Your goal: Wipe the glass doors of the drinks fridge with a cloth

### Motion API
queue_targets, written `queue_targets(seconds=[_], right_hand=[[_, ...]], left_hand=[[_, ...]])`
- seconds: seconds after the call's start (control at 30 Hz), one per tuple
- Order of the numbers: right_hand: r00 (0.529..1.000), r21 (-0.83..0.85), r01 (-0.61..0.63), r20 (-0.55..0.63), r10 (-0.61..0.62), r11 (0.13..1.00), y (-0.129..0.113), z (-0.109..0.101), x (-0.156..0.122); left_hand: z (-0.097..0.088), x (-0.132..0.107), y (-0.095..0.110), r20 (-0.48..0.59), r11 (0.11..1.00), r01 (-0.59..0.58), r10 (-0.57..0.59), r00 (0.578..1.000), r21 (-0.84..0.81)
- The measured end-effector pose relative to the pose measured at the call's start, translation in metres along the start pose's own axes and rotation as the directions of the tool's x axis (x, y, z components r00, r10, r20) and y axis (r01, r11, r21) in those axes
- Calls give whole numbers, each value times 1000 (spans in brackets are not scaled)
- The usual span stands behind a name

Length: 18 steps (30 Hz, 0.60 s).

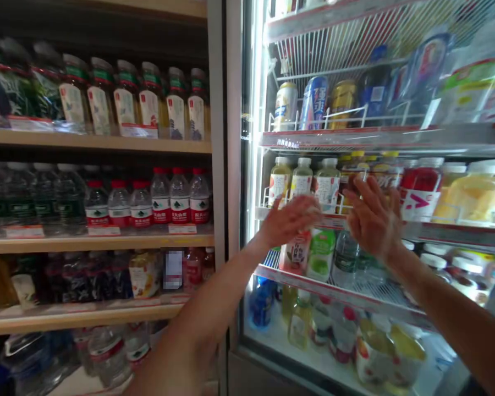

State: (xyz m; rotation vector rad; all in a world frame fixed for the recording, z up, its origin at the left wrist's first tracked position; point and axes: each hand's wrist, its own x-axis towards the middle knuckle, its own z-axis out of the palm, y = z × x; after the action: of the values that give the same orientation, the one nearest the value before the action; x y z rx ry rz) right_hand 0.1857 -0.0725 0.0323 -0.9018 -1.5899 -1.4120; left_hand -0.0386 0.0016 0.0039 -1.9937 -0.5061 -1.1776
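Observation:
Both my hands are raised in front of a lit drinks fridge (pixel 247 165). My left hand (pixel 291 220) is open, fingers stretched toward the middle wire shelf (pixel 437 231), just below a row of pale green bottles (pixel 301 179). A pink-labelled bottle (pixel 296 253) and a green-capped bottle (pixel 320 256) stand right under it. My right hand (pixel 373 217) is open too, palm facing the fridge, fingers spread in front of orange and red bottles (pixel 416 187). Neither hand holds anything. Both are slightly blurred by motion.
Cans (pixel 313 102) line the fridge's upper shelf. More bottles and tubs (pixel 371 352) fill its bottom. To the left, wooden shelves (pixel 107 240) carry red-capped water bottles (pixel 160 195), tea bottles (pixel 148 102) and darker bottles. Packed water bottles (pixel 107 352) sit low at the left.

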Motion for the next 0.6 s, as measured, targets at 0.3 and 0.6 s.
queue_targets(seconds=[0.3,0.6], right_hand=[[997,27,-66,49,64,997,-1,-2,-12],[997,322,-74,-8,81,944,-44,-3,-6]], left_hand=[[5,-14,-16,12,996,85,-85,996,13],[8,23,34,-69,989,135,-140,988,-62]])
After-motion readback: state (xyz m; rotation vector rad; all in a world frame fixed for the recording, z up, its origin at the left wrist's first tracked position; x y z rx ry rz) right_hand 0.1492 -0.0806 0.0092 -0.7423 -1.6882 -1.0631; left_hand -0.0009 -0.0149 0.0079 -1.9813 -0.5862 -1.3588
